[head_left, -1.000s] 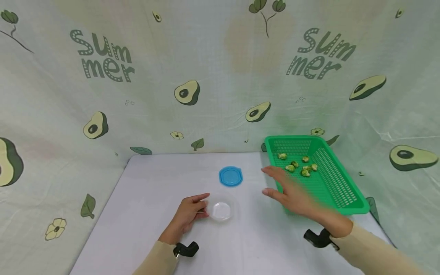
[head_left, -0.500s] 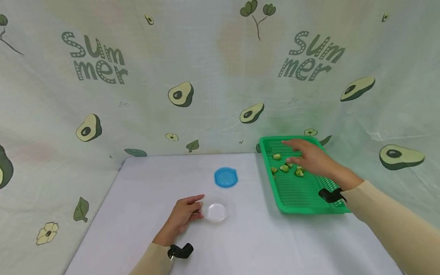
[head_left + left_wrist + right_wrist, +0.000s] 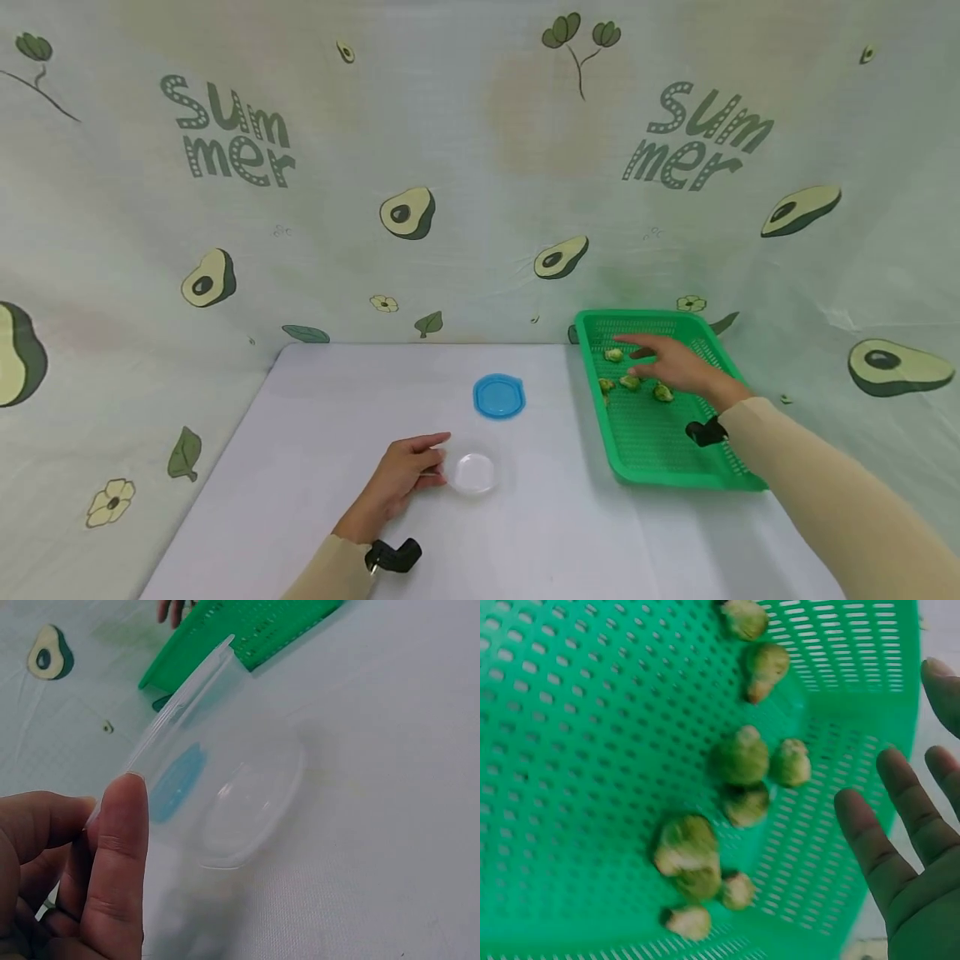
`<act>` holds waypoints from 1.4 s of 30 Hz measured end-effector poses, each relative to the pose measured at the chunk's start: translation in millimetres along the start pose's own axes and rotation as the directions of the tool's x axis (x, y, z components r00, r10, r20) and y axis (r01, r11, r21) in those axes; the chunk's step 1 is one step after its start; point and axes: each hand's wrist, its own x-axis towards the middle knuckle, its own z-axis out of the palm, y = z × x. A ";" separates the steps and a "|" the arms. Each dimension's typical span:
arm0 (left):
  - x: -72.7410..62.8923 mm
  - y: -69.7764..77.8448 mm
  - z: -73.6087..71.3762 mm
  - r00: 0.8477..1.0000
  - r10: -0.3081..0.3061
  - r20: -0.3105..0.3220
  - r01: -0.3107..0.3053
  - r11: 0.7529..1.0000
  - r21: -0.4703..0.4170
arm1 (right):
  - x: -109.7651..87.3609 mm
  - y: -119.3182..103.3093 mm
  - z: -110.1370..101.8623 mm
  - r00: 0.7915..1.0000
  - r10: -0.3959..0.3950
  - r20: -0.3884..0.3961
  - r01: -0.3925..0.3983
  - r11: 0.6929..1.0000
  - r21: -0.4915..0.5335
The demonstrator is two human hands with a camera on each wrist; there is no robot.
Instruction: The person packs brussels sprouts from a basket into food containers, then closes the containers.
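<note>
My left hand [image 3: 408, 471] pinches the rim of a clear plastic tub [image 3: 474, 473] near the middle of the table. In the left wrist view the tub [image 3: 247, 802] is tilted, its rim between thumb and fingers. Over the green basket [image 3: 626, 458] at the right hovers my right hand [image 3: 671, 362], fingers spread and holding nothing. Several Brussels sprouts [image 3: 663, 392] lie in the basket. The right wrist view shows more sprouts [image 3: 742, 757] grouped on the basket floor, apart from the fingers. From the head, the right hand hides part of the basket.
A blue lid [image 3: 499, 396] lies on the white table [image 3: 360, 400] behind the tub. A printed cloth [image 3: 480, 167] hangs right behind the table and along its sides. The basket stands at the table's back right.
My right hand has moved from the basket's left edge to over its inside, then dipped slightly lower. The left hand keeps its hold on the tub. The head view has shifted a little.
</note>
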 end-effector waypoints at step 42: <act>1.1 -1.4 2.5 1.000 -0.013 -0.018 0.013 1.000 -0.021 | 10.8 52.6 51.6 0.965 0.054 0.258 -0.131 0.948 0.291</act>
